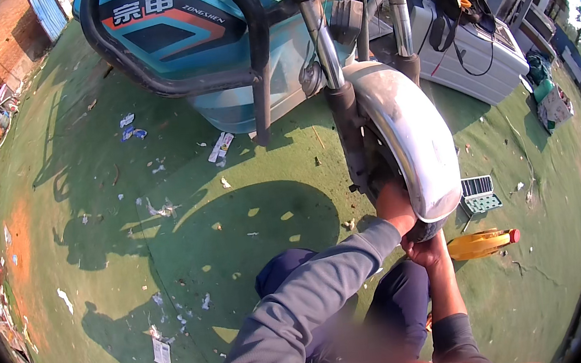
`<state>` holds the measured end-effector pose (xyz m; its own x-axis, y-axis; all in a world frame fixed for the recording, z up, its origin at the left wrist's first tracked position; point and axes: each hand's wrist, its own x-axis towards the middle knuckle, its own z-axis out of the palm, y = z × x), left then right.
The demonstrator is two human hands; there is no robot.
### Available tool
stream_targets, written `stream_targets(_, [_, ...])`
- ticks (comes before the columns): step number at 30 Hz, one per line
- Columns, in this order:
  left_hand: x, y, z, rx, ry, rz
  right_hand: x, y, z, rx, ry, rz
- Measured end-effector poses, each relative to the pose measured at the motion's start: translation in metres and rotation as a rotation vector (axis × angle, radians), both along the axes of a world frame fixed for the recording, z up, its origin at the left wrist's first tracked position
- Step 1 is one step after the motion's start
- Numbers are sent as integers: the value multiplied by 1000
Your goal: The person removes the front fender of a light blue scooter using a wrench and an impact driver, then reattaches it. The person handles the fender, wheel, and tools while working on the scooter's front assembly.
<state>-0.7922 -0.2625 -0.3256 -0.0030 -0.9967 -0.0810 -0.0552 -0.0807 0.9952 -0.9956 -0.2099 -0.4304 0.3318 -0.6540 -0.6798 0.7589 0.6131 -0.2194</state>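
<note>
Grey sleeves [305,303] lead to hands [427,250] beside the tire [427,229].

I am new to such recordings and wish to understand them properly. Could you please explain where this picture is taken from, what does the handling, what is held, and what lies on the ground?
There is no robot here: a person works with two bare hands. A wide fisheye camera on the person's head looks down, so straight edges bend near the rim. The left hand reaches in under the silver mudguard of a turquoise vehicle; its fingers are hidden. The right hand is at the lower end of the tyre; whether either hand grips something is unclear. On the green ground, to the right, are an open case and a yellow container with a red cap. Paper scraps lie on the left.
</note>
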Motion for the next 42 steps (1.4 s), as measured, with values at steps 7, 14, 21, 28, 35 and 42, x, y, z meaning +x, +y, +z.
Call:
stream_targets(7, [-14,-9,-27,-80,100,-26,23,6,63,-739,1385,-435])
stream_targets(14, [-34,-16,-11,78,654,-214,51,-23,140,-1116,1744,-270])
stream_targets(21, [-47,-11,2,37,545,-249,-1,-73,145,-1205,1668,-188])
stream_targets(28, [-21,0,-7,52,103,-203,-23,-110,135,-1121,1395,-134])
stream_targets(35, [3,18,19,-2,21,-206,-72,-192,112,-997,1075,-152])
stream_targets(42, [20,24,11,-38,-36,-176,-63,-221,111,-877,986,-101])
